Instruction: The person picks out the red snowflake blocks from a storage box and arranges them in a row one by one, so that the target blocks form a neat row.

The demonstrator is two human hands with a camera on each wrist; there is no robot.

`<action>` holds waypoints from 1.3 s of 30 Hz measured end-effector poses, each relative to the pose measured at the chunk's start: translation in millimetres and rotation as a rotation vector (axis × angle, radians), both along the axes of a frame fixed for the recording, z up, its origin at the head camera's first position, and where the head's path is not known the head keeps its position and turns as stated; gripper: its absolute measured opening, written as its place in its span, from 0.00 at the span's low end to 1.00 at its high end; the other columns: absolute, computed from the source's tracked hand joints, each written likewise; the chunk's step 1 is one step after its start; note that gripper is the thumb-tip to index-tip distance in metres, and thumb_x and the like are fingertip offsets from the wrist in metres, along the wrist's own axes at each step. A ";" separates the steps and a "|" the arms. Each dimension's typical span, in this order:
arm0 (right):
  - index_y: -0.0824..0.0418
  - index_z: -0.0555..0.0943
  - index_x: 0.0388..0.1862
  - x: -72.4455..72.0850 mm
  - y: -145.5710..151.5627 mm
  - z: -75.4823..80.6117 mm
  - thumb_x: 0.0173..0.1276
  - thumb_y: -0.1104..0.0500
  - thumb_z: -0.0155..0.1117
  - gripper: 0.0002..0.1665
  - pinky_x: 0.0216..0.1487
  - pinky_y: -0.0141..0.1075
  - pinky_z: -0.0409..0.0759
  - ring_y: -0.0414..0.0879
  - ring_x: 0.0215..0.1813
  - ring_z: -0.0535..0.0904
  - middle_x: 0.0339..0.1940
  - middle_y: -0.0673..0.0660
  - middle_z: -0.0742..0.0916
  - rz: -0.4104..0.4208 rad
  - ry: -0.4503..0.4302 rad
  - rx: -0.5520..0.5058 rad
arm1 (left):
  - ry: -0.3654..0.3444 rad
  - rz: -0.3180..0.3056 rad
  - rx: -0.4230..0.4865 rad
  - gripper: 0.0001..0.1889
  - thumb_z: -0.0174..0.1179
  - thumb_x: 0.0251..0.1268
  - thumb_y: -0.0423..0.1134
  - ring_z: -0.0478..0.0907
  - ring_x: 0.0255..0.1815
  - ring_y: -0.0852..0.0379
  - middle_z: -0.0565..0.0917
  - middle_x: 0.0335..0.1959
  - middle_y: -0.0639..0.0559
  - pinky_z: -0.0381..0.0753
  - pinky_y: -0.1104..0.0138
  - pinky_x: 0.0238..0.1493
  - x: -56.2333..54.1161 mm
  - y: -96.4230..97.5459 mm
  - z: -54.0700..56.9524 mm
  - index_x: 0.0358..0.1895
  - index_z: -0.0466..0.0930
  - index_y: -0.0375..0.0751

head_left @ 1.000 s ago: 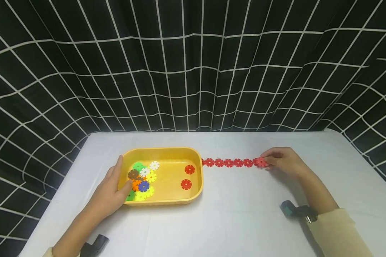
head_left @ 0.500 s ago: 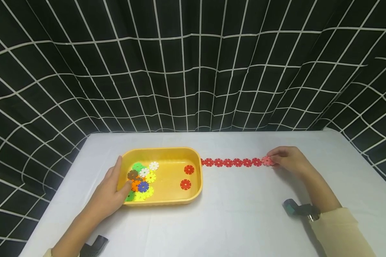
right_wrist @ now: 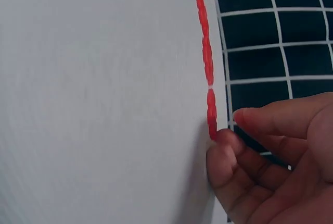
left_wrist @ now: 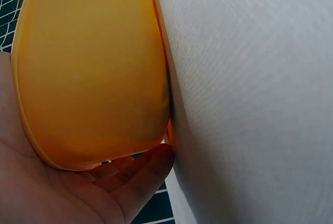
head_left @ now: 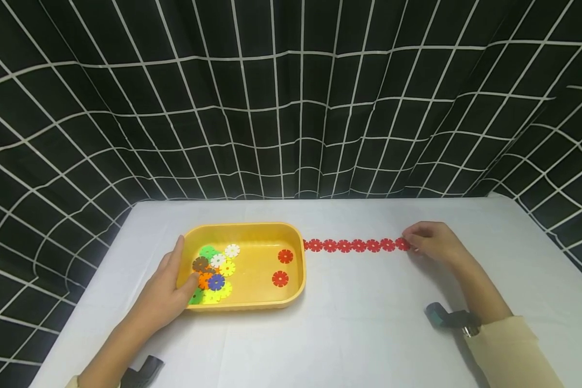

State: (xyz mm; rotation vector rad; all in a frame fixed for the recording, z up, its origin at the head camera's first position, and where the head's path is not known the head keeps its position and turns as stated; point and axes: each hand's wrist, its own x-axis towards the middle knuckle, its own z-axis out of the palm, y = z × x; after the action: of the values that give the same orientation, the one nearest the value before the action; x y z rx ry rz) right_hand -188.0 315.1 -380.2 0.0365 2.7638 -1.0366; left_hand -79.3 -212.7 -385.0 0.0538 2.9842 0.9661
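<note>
My left hand (head_left: 162, 291) grips the left end of a yellow tray (head_left: 252, 308), its thumb over the rim and its fingers along the outside. The left wrist view shows the tray's outer wall (left_wrist: 93, 73) against the palm. Flat on the table, a row of red notched discs (head_left: 344, 246) runs right from behind the tray. My right hand (head_left: 434, 240) is at the row's right end, fingertips touching the edge of the last red disc (head_left: 401, 243). In the right wrist view, the right hand (right_wrist: 276, 156) has one finger held apart from the fingertips beside the disc.
Inside the tray, two red discs (head_left: 280, 278) lie at the right, and mixed coloured discs (head_left: 216, 281) are heaped at the left. A white cloth (head_left: 349, 339) covers the table. A black curtain with white grid lines (head_left: 291, 124) hangs behind. Dark wrist devices (head_left: 448, 318) are on both arms.
My right hand has moved slightly right and set the red disc it held down flat at the row's end. The left hand and the tray have stayed in place.
</note>
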 end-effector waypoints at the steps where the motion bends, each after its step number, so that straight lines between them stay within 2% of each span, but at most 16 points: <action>1: 0.72 0.80 0.54 0.7 -2.8 0.7 0.75 0.55 0.60 0.20 0.41 0.40 0.83 0.58 0.46 0.80 0.45 0.65 0.86 0.004 0.007 0.010 | -0.002 0.001 0.000 0.46 0.55 0.70 0.40 0.67 0.67 0.32 0.60 0.72 0.30 0.64 0.36 0.65 0.1 0.1 0.2 0.81 0.35 0.37; 6: 0.69 0.82 0.50 7.8 -24.5 7.5 0.72 0.58 0.62 0.16 0.40 0.45 0.84 0.64 0.49 0.78 0.49 0.69 0.84 0.038 0.083 0.073 | -0.008 0.005 0.000 0.46 0.55 0.69 0.40 0.67 0.66 0.32 0.60 0.72 0.30 0.64 0.36 0.65 0.8 1.1 1.0 0.81 0.35 0.37; 10: 0.66 0.84 0.49 14.2 -52.2 17.7 0.70 0.60 0.64 0.13 0.39 0.43 0.82 0.60 0.47 0.78 0.51 0.68 0.83 0.091 0.139 0.074 | -0.009 0.006 -0.002 0.46 0.55 0.69 0.40 0.67 0.66 0.32 0.60 0.72 0.30 0.64 0.36 0.65 0.9 1.2 1.8 0.81 0.35 0.37; 13: 0.65 0.86 0.47 21.5 -78.5 21.4 0.68 0.64 0.65 0.11 0.40 0.43 0.82 0.57 0.45 0.79 0.48 0.64 0.84 0.163 0.220 0.039 | -0.008 0.005 -0.002 0.46 0.55 0.70 0.40 0.66 0.67 0.31 0.60 0.73 0.30 0.63 0.36 0.65 0.8 0.5 2.3 0.81 0.35 0.37; 19: 0.61 0.87 0.43 43.6 -142.1 24.3 0.63 0.68 0.71 0.10 0.52 0.49 0.83 0.52 0.49 0.82 0.44 0.54 0.86 0.346 0.426 -0.044 | -0.009 -0.001 0.008 0.46 0.55 0.70 0.40 0.65 0.68 0.31 0.59 0.73 0.30 0.62 0.35 0.66 0.4 0.7 1.1 0.81 0.35 0.38; 21: 0.60 0.87 0.44 51.4 -163.4 29.8 0.62 0.67 0.72 0.12 0.53 0.46 0.83 0.49 0.51 0.82 0.45 0.52 0.86 0.407 0.447 -0.045 | -0.010 0.001 0.003 0.46 0.55 0.70 0.40 0.66 0.68 0.31 0.60 0.73 0.30 0.63 0.35 0.66 0.5 1.4 0.9 0.81 0.35 0.38; 24: 0.60 0.87 0.43 60.4 -190.9 34.2 0.61 0.67 0.72 0.11 0.55 0.42 0.82 0.46 0.51 0.82 0.46 0.51 0.86 0.547 0.496 -0.033 | -0.009 0.004 -0.006 0.46 0.55 0.69 0.40 0.66 0.67 0.31 0.60 0.72 0.30 0.64 0.36 0.65 0.4 1.9 1.2 0.81 0.35 0.38; 28: 0.62 0.87 0.39 64.8 -220.4 30.8 0.62 0.68 0.70 0.07 0.49 0.34 0.82 0.45 0.44 0.81 0.40 0.52 0.85 0.755 0.545 0.051 | -0.008 0.006 -0.011 0.46 0.55 0.69 0.40 0.65 0.68 0.30 0.59 0.73 0.30 0.63 0.35 0.65 0.5 1.8 2.4 0.81 0.35 0.37; 30: 0.62 0.86 0.39 63.9 -231.7 28.7 0.63 0.68 0.69 0.06 0.46 0.31 0.82 0.44 0.41 0.80 0.38 0.52 0.84 0.805 0.516 0.112 | -0.008 0.006 -0.013 0.46 0.55 0.69 0.40 0.65 0.68 0.30 0.59 0.73 0.30 0.63 0.35 0.65 1.0 1.9 3.6 0.81 0.35 0.37; 32: 0.61 0.86 0.39 61.4 -241.0 28.8 0.62 0.68 0.70 0.07 0.41 0.29 0.79 0.43 0.38 0.77 0.36 0.52 0.83 0.816 0.444 0.182 | -0.009 0.008 -0.014 0.46 0.55 0.69 0.40 0.64 0.68 0.30 0.59 0.73 0.30 0.63 0.35 0.65 1.1 1.6 4.0 0.81 0.35 0.37; 36: 0.57 0.83 0.36 56.4 -255.8 32.5 0.60 0.62 0.72 0.07 0.33 0.30 0.74 0.44 0.34 0.73 0.31 0.50 0.78 0.783 0.273 0.333 | -0.008 0.004 -0.011 0.46 0.54 0.70 0.40 0.64 0.68 0.30 0.59 0.73 0.30 0.62 0.35 0.66 1.0 1.4 3.6 0.81 0.35 0.37; 39: 0.55 0.80 0.33 54.8 -264.6 32.7 0.62 0.58 0.71 0.07 0.33 0.35 0.74 0.48 0.35 0.73 0.29 0.50 0.75 0.773 0.200 0.444 | -0.006 0.002 -0.003 0.46 0.55 0.69 0.39 0.64 0.69 0.30 0.59 0.74 0.30 0.62 0.35 0.66 0.3 1.5 1.9 0.81 0.35 0.38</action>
State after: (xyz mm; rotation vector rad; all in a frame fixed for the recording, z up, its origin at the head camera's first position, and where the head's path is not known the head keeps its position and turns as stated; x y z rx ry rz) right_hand -133.2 50.5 -347.5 -1.0227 2.6991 -0.2332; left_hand -79.0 -211.2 -383.0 0.0481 2.9805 0.9604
